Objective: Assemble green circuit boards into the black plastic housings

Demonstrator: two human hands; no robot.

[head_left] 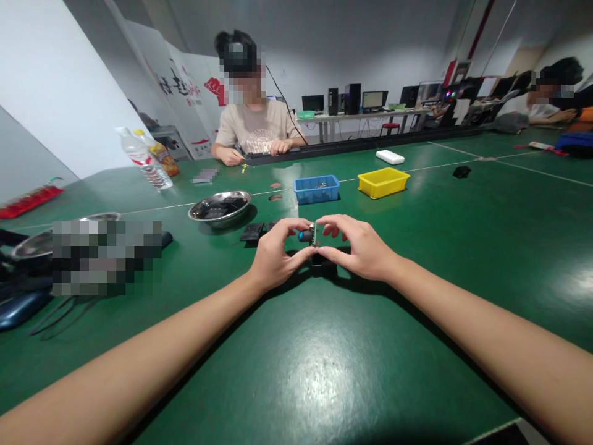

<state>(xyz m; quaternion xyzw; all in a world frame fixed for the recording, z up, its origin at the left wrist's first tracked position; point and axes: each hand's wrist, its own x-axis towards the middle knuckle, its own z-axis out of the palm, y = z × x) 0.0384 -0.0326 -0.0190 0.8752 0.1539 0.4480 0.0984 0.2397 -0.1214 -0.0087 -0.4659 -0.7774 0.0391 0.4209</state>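
Between my fingertips stands a small green circuit board (315, 235), seen edge-on, with a dark knob (306, 236) with a blue mark on its left side. My left hand (282, 250) pinches the board from the left, thumb below and fingers above. From the right, my right hand (354, 247) holds the same board at its top and bottom edges. Just under the fingertips a black part (323, 259) rests on the table. Other black pieces (252, 232) lie beyond my left hand, partly hidden by it.
Beyond my hands on the green table (445, 247) are a metal bowl (221, 209) with black parts, a blue bin (317, 189) and a yellow bin (383, 183). A bottle (146, 162) stands back left. A person (257, 123) sits opposite.
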